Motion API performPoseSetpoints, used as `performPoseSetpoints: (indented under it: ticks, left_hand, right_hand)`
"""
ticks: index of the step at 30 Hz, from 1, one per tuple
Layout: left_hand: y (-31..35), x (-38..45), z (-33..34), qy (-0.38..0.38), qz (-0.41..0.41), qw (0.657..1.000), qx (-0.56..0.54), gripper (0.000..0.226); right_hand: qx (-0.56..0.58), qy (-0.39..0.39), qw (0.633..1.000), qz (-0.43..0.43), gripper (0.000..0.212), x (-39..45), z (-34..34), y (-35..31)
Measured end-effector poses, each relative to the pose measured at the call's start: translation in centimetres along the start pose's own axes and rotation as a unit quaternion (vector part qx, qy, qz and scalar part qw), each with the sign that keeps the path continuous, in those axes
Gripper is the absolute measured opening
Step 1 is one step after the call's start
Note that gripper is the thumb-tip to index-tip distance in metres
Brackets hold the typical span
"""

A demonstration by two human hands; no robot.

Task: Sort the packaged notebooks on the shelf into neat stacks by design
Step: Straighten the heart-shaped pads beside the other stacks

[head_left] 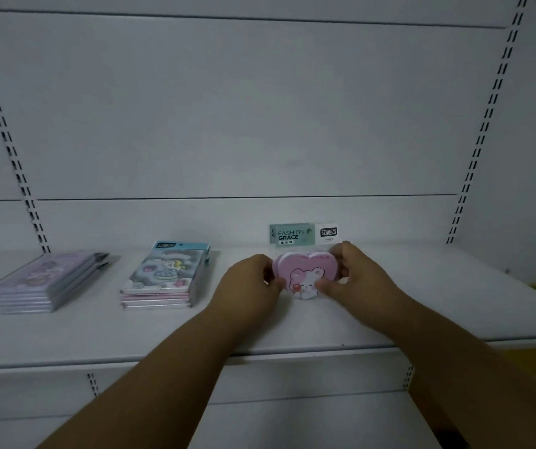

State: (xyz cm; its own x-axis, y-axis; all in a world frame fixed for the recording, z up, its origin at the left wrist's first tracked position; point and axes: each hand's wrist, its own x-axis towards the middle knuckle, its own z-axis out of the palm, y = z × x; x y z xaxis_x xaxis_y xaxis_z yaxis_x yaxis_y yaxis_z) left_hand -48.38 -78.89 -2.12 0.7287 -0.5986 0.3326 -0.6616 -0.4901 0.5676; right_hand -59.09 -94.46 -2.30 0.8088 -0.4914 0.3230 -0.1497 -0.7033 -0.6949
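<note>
Both hands, left point(247, 281) and right point(356, 275), reach forward, fingers curled, gripping.

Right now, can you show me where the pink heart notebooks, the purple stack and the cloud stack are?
pink heart notebooks point(304, 275): head view, on the front cover by the bear.
purple stack point(46, 280): head view, on the top notebook's cover.
cloud stack point(163, 270): head view, on the top cover's cloud picture.

Bare forearms, no visible sleeves
</note>
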Motion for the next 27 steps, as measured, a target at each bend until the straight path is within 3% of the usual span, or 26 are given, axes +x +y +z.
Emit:
performPoseSetpoints:
  ticks: [8, 21, 27]
  left_hand:
    - [0.1, 0.3, 0.4, -0.024, 0.013, 1.000, -0.004, 0.025]
    - [0.2, 0.3, -0.7, -0.026, 0.001, 1.000, -0.010, 0.021]
    - [0.6, 1.0, -1.8, -0.064, -0.077, 0.994, -0.053, 0.015]
  right_hand:
    - [-0.004, -0.063, 0.998, 0.008, 0.026, 0.0, -0.1, 0.0]
    - [0.012, -0.005, 1.000, -0.006, 0.015, 0.6, -1.0, 0.6]
    - [0.124, -0.045, 0.986, 0.104, 0.012, 0.9, -2.1, -0.8]
